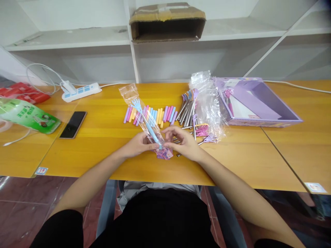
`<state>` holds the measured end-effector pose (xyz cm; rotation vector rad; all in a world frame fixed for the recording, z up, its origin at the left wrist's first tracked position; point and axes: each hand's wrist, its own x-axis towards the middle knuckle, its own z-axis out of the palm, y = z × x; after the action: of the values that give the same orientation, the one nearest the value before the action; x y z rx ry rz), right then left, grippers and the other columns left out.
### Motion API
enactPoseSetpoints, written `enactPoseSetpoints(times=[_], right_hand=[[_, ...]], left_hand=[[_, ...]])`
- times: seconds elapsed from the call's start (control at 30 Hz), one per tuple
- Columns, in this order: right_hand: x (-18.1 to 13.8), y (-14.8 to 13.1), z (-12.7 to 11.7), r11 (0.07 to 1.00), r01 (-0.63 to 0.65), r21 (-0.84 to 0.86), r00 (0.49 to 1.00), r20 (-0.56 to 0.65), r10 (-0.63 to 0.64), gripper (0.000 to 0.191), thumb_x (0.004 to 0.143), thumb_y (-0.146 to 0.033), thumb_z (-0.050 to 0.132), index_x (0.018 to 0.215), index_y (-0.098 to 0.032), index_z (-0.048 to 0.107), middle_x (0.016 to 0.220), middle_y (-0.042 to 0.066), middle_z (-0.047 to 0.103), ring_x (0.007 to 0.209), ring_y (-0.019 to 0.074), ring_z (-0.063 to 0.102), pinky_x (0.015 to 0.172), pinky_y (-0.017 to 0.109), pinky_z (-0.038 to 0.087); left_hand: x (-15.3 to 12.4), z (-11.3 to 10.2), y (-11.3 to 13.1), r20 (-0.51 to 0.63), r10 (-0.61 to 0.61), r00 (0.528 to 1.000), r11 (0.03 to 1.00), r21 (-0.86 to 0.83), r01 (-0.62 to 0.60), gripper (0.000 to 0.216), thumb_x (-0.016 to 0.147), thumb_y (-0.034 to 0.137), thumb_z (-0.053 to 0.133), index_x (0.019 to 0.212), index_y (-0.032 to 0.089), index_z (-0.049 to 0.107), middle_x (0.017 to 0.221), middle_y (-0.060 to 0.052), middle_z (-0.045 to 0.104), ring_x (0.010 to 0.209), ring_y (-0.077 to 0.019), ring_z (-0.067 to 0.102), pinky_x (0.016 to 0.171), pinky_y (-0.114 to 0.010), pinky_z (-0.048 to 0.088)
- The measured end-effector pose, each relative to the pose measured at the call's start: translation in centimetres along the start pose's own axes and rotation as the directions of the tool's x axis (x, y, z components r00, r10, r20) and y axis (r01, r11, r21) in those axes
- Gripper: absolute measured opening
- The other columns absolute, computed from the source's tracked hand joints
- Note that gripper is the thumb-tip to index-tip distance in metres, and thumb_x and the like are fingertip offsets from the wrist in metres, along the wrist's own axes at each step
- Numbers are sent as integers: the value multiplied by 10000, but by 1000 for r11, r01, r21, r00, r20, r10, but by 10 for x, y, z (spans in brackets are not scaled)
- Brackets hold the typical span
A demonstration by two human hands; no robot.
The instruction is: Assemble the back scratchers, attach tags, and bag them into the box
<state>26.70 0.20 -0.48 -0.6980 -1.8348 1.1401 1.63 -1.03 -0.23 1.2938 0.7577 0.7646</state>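
Note:
My left hand and my right hand meet over the yellow table. Both pinch the near end of a long clear bag that holds a blue hand-shaped back scratcher. A pink printed card sits at the bag's near end between my fingers. The bag slants away to the upper left. Just beyond lies a row of pastel handles, and to their right a bunch of metal scratcher rods.
A heap of empty clear bags lies right of the rods, beside an open purple box. A black phone, a white power strip and a green packet sit at the left. A cardboard box stands on the shelf.

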Motion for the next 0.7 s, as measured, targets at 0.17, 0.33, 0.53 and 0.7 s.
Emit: enactPoseSetpoints(times=[0.17,0.33,0.53,0.7], right_hand=[[1,-1,-7,1000,-15,5,996,85,15,327,946,-491,862,1031,-229,686,1041,25,632,876,166,650,814,337,557],[0,-4,-4,997,-70,37,994,84,67,320,989,-478,818,1098,-233,642,984,10,632,829,153,641,781,322,557],[0,-6,-2,995,-9,95,998,59,4,295,1009,-434,801,1166,-255,627,1061,25,635,831,148,630,745,317,563],[2,-7,-7,998,56,-41,995,90,-52,199,1063,-439,720,1011,-249,690,1059,51,625,961,203,624,831,374,571]], left_hand=[[-1,-4,7,-100,69,993,998,-8,-70,476,830,422,962,1156,170,724,1148,-87,756,1078,-234,709,983,-367,554],[1,-6,2,-84,78,993,995,-62,-83,458,836,400,962,1143,169,714,1131,-80,747,1044,-215,710,937,-337,553],[1,-6,0,-93,59,994,994,-84,-67,486,830,377,968,1191,177,713,1133,-81,761,1044,-218,730,937,-350,582],[0,-4,3,-28,20,999,998,-60,-22,475,863,417,938,1217,181,728,1166,-94,769,1045,-224,738,970,-391,610]])
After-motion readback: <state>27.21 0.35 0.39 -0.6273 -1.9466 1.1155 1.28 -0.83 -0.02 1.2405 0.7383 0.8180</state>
